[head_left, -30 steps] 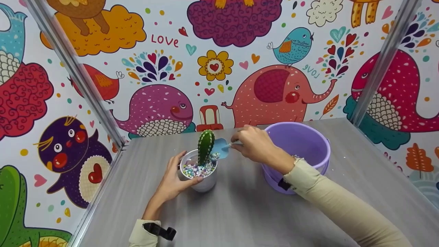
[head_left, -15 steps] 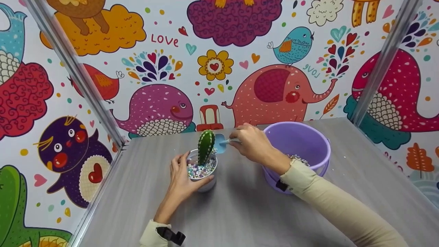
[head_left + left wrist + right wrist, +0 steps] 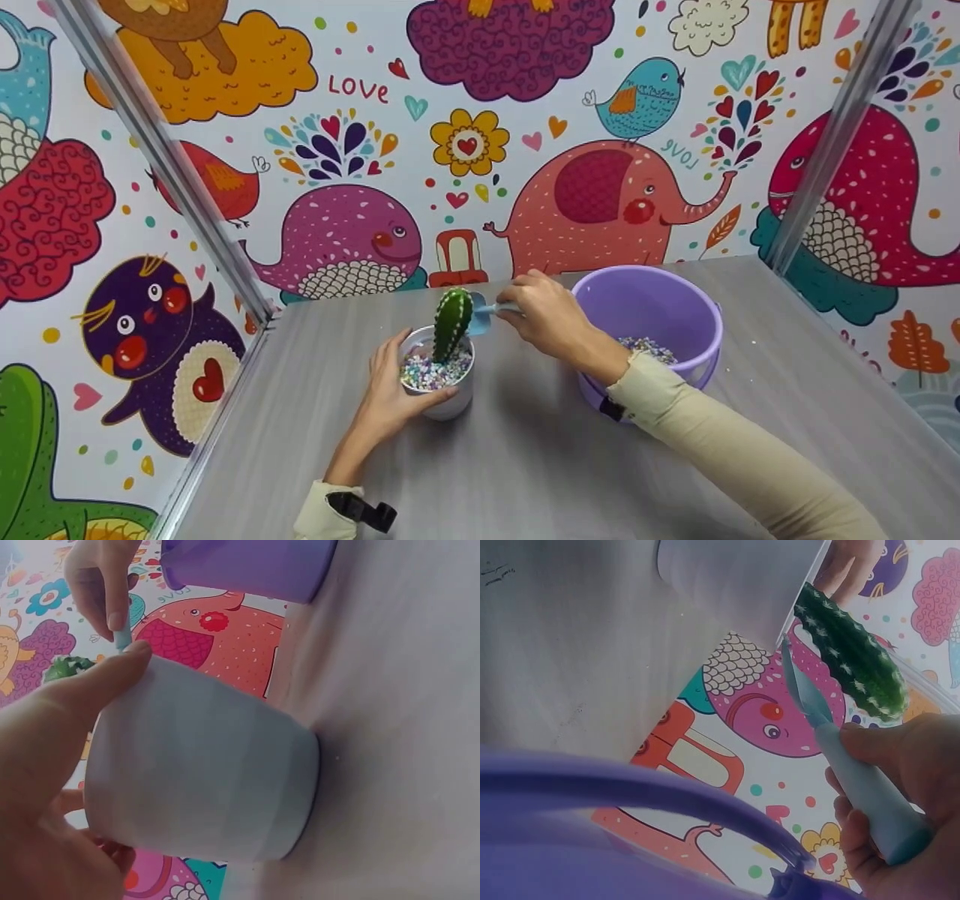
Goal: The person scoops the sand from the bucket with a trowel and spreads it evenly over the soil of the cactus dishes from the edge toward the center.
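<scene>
A white pot (image 3: 452,407) stands on the table, with a green cactus (image 3: 453,324) leaning slightly right out of multicoloured pebbles (image 3: 431,373). My left hand (image 3: 390,396) grips the pot by its near-left side. In the left wrist view the thumb lies at the rim, with fingers round the other side. My right hand (image 3: 547,315) holds a small light-blue trowel (image 3: 866,784) by its handle, fingers curled round it. The trowel's blade tip is right at the pot's rim in the right wrist view, close beside the cactus. The cactus partly hides the blade in the head view.
A purple bucket (image 3: 600,289) with a heap of similar pebbles (image 3: 649,349) stands right of the pot, under my right forearm. Its handle (image 3: 667,791) hangs along the side. Printed cartoon walls with metal corner posts (image 3: 832,150) close off the table's back and sides.
Pebbles on the trowel's blade a second ago no longer show there. The trowel and right hand have shifted slightly left. My left hand has moved a little on the pot, back and forth.
</scene>
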Demonstrator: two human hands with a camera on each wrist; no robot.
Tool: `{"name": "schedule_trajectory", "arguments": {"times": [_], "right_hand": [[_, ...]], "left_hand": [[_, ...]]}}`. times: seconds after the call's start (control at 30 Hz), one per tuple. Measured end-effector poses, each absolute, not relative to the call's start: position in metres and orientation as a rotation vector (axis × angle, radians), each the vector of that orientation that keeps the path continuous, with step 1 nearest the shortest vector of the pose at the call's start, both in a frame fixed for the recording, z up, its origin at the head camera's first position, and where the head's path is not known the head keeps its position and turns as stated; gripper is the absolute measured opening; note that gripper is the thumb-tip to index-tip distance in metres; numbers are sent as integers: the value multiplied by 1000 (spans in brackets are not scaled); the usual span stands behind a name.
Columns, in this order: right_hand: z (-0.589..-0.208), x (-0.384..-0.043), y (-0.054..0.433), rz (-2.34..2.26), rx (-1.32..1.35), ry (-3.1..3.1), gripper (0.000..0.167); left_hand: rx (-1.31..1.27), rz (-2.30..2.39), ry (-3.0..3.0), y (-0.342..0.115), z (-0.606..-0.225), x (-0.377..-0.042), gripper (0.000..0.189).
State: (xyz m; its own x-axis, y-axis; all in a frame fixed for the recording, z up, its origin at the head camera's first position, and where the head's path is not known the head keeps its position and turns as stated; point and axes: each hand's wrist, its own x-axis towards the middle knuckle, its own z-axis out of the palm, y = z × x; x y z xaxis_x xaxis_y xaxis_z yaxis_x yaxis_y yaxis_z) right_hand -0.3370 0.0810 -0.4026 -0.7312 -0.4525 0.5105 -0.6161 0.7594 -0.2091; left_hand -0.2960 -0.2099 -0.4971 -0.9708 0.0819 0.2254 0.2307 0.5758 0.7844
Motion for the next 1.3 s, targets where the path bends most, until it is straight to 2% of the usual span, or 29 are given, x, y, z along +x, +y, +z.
{"name": "schedule_trajectory", "arguments": {"times": [0.53,1.3], "right_hand": [[-406,-337,80,537,818,-2490,20],[-404,-335,84,467,819,-2389,21]], "left_hand": [[-358,-1479,-2570,-228,-503,-303,125],[-424,-1566,-2567,-239,-504,-305,117]]}}
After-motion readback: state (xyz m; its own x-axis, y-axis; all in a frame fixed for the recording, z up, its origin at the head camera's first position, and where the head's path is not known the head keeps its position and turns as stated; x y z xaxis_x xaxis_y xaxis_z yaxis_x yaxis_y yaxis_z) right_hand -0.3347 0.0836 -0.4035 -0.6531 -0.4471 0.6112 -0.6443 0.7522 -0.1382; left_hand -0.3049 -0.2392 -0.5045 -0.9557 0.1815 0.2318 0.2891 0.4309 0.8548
